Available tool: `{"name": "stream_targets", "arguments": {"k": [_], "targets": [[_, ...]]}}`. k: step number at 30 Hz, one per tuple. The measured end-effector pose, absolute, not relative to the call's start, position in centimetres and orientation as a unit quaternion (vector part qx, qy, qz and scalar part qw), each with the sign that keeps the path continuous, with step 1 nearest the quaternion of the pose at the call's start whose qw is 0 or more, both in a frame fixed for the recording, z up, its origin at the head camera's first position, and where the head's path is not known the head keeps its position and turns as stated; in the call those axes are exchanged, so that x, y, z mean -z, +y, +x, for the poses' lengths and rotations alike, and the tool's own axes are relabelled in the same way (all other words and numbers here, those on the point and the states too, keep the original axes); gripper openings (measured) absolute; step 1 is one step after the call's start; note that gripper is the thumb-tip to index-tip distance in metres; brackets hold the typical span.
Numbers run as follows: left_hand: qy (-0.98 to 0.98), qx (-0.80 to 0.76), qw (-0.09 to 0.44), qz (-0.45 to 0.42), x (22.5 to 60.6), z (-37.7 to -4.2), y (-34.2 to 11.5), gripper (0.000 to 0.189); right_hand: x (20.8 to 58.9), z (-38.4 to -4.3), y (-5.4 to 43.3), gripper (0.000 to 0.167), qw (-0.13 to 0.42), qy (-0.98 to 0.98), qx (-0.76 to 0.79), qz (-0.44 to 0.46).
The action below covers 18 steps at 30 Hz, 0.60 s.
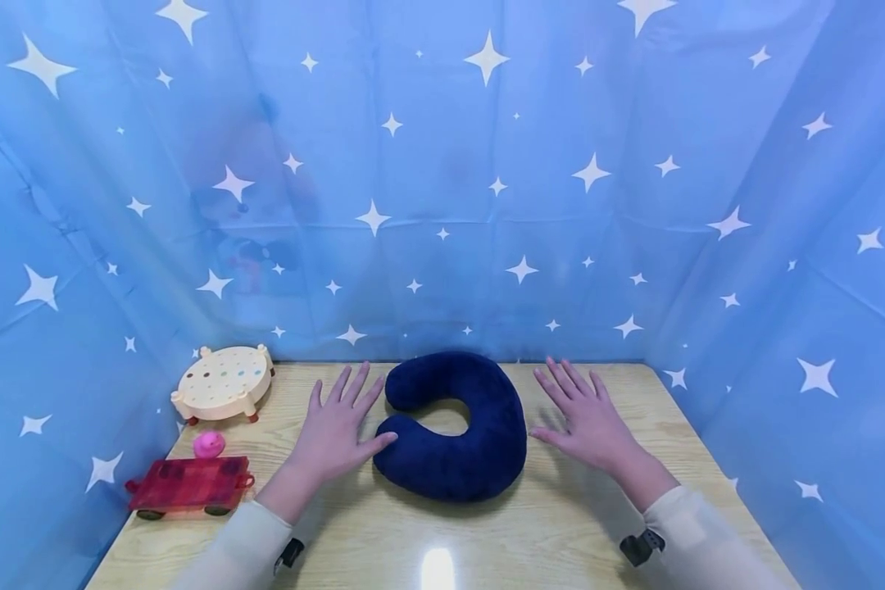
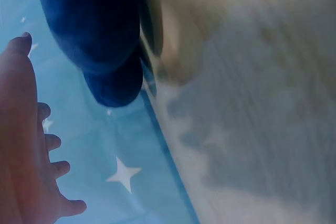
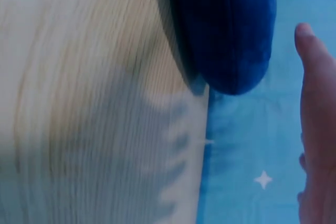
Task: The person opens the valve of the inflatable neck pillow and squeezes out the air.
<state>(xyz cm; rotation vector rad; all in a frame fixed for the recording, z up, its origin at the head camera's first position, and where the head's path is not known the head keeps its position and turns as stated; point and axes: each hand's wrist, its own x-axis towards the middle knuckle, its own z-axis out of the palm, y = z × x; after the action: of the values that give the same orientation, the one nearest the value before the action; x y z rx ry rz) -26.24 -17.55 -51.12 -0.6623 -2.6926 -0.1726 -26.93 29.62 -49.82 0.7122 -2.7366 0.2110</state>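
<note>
A dark blue U-shaped neck pillow [image 1: 487, 442] lies on the table, its gap facing left; both wrist views show part of it. My left hand [image 1: 337, 430] is spread to its left, held above the tabletop, with the thumb overlapping the pillow's left end in the head view. In the left wrist view a gap shows between the left hand [image 2: 23, 145] and the pillow [image 2: 94, 19]. To the pillow's right, my right hand [image 1: 590, 422] is spread too, holding nothing. The right wrist view shows the right hand [image 3: 320, 114] apart from the pillow [image 3: 231, 30].
At the table's left stand a cream round pegboard-like stool [image 1: 223, 377] with short legs, a small pink toy [image 1: 209, 444] and a red translucent wheeled cart [image 1: 192, 483]. A blue star-patterned curtain [image 1: 442, 180] borders the wooden table [image 1: 369, 541] at the back and sides.
</note>
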Motion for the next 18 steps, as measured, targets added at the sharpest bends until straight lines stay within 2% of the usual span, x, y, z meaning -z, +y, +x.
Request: {"name": "stream_targets", "arguments": {"k": [18], "targets": [[-0.936,0.087,0.125,-0.316,51.6,-23.8,-12.9,0.099,51.1,-25.4,26.0,0.103,0.146,-0.922,-0.110,0.340]]}}
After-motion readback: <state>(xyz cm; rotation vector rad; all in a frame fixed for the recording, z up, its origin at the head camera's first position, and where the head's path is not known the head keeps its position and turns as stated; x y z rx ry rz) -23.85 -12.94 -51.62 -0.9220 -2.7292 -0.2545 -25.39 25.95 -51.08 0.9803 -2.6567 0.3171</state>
